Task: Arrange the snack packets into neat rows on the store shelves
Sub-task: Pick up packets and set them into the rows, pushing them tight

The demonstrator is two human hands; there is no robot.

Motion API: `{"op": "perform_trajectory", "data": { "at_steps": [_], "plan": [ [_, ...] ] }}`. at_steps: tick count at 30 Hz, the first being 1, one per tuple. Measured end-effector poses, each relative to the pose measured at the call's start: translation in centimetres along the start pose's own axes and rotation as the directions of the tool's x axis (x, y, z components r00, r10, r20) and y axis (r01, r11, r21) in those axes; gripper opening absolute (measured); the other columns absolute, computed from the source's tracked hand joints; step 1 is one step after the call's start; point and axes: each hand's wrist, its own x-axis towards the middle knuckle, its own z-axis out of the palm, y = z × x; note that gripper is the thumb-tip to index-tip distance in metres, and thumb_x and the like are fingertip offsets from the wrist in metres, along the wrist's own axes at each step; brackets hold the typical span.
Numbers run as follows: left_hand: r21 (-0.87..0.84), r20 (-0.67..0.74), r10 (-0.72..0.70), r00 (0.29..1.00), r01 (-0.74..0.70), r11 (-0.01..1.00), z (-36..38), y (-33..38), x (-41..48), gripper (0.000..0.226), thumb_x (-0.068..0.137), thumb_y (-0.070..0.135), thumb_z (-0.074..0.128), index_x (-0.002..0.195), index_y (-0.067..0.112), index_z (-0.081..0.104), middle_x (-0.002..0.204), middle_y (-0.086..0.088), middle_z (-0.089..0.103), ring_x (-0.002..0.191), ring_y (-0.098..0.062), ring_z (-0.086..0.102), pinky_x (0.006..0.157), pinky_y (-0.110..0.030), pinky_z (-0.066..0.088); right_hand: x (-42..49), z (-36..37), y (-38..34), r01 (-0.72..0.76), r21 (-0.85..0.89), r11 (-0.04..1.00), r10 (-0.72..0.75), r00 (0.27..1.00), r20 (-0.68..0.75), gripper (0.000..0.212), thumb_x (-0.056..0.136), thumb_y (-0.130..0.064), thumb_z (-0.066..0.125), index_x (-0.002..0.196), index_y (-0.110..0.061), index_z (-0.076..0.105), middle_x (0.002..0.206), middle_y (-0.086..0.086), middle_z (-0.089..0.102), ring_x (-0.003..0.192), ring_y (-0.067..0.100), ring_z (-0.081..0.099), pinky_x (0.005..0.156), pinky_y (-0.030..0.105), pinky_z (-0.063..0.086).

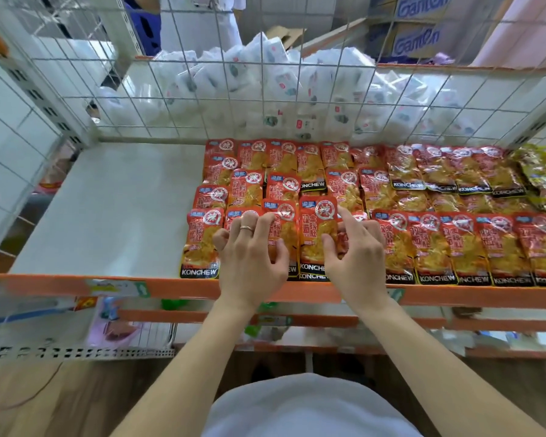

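We see both hands over the front row of snack packets: flat, rectangular pouches of glossy, crinkled red-orange foil, each with a black band along its near edge. They lie overlapping in rows under the hands, beyond them and away to the right.

Our left hand is spread and relaxed. Its loosely bent fingertips rest on the slick packet faces and grip nothing, and one finger carries a smooth metal ring.

Our right hand sits just beside it, its thumb lying on the packet between the hands and its index finger lifted. The other fingers are bent at that packet's right edge, and we cannot tell whether they pinch it.

Left of the left hand the shelf is a matte white panel with an orange front lip. Beyond the hands a thin wire grid stands upright, with soft white pouches heaped behind it. Far right of the right hand lie yellow-green foil packets.
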Motion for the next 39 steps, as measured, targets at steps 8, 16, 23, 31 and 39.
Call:
{"op": "perform_trajectory", "data": {
  "at_steps": [8, 16, 23, 31, 39],
  "plan": [
    [0.06, 0.016, -0.008, 1.0, 0.007, 0.998, 0.1, 0.1, 0.1, 0.039, 0.084, 0.037, 0.057, 0.12, 0.021, 0.056, 0.111, 0.0, 0.06, 0.107, -0.022, 0.054, 0.091, -0.043, 0.029, -0.5, 0.7, 0.5, -0.006, -0.098, 0.995, 0.004, 1.0, -0.019, 0.052, 0.086, -0.023, 0.068, 0.134, -0.007, 0.055, 0.108, 0.005, 0.063, 0.107, 0.021, 0.043, 0.086, 0.021, 0.024],
    [0.079, 0.048, -0.042, 0.998, 0.038, 0.996, -0.3, 0.3, 0.2, 0.043, 0.083, 0.044, 0.051, 0.119, 0.022, 0.058, 0.115, -0.002, 0.051, 0.111, -0.024, 0.048, 0.091, -0.047, 0.032, -0.3, 0.8, 0.4, -0.026, -0.162, 0.986, 0.052, 0.986, 0.156, 0.054, 0.086, -0.026, 0.052, 0.139, -0.018, 0.049, 0.146, 0.005, 0.039, 0.137, 0.027, 0.028, 0.103, 0.055, 0.04],
    [0.103, 0.177, 0.037, 0.984, -0.055, 0.993, -0.6, 0.4, 0.6, 0.054, 0.081, 0.049, 0.048, 0.13, 0.026, 0.055, 0.147, 0.002, 0.043, 0.137, -0.02, 0.039, 0.104, -0.049, 0.028, -0.1, 0.7, 0.1, 0.104, -0.292, 0.951, -0.008, 0.95, 0.311, 0.057, 0.091, -0.041, 0.041, 0.145, -0.024, 0.046, 0.161, 0.001, 0.028, 0.152, 0.021, 0.013, 0.114, 0.055, 0.014],
    [0.135, 0.302, 0.021, 0.953, -0.065, 0.989, -0.7, 0.5, 1.0, 0.062, 0.081, 0.051, 0.037, 0.14, 0.035, 0.048, 0.152, 0.004, 0.038, 0.142, -0.019, 0.03, 0.104, -0.051, 0.026, 0.1, 0.8, 0.0, 0.152, -0.375, 0.915, 0.025, 0.903, 0.428, 0.065, 0.094, -0.054, 0.022, 0.153, -0.03, 0.03, 0.164, -0.003, 0.022, 0.154, 0.018, 0.004, 0.116, 0.056, 0.003],
    [0.135, 0.346, 0.036, 0.937, -0.088, 0.987, -0.8, 0.3, 1.0, 0.064, 0.079, 0.052, 0.032, 0.139, 0.035, 0.04, 0.148, 0.002, 0.034, 0.139, -0.022, 0.029, 0.106, -0.05, 0.025, -0.3, 0.3, -0.1, 0.199, -0.421, 0.885, 0.077, 0.829, 0.553, 0.067, 0.097, -0.057, 0.007, 0.158, -0.031, -0.003, 0.166, -0.006, -0.009, 0.151, 0.02, -0.021, 0.114, 0.058, -0.016]
  ]
}}
